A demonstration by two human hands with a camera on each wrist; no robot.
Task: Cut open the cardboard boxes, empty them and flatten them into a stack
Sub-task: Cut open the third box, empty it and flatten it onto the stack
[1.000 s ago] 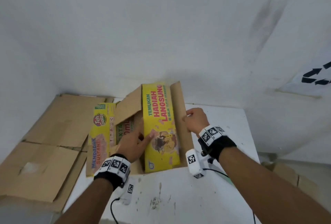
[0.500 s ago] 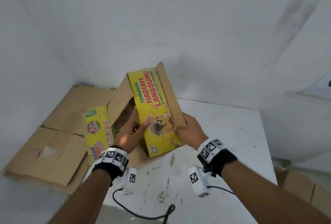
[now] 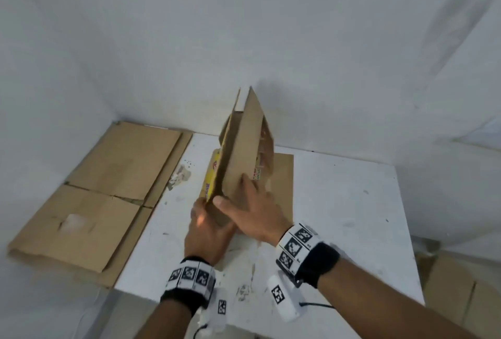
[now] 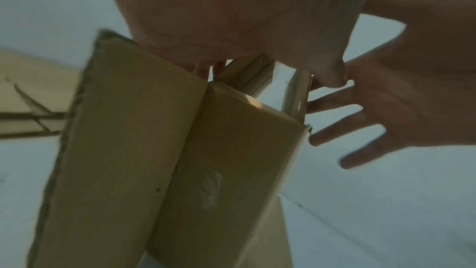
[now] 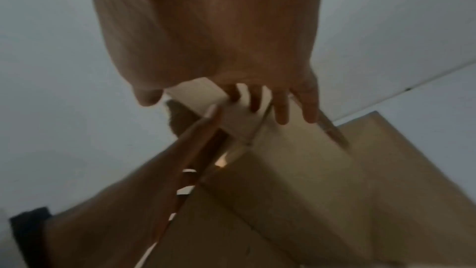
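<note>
Cardboard box [image 3: 244, 159], half collapsed, stands on edge above the white desk [image 3: 339, 203], long axis running from 6 up toward 12 o'clock, yellow print facing 9. Left hand [image 3: 207, 230] holds its near lower edge in a closed grip; right hand [image 3: 252, 211] presses flat, fingers spread wide. Flattened cardboard [image 3: 89, 197] lies at 9 o'clock against white walls [image 3: 244, 26].

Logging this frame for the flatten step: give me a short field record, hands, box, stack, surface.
box in hand: yellow-printed cardboard box, opened out, stood on end, tilted
left hand: grips the box's lower edge
right hand: fingers spread flat against its brown side
stack: flattened cardboard, left of the table
surface: white table, scuffed
under the box: another flat cardboard sheet
</note>
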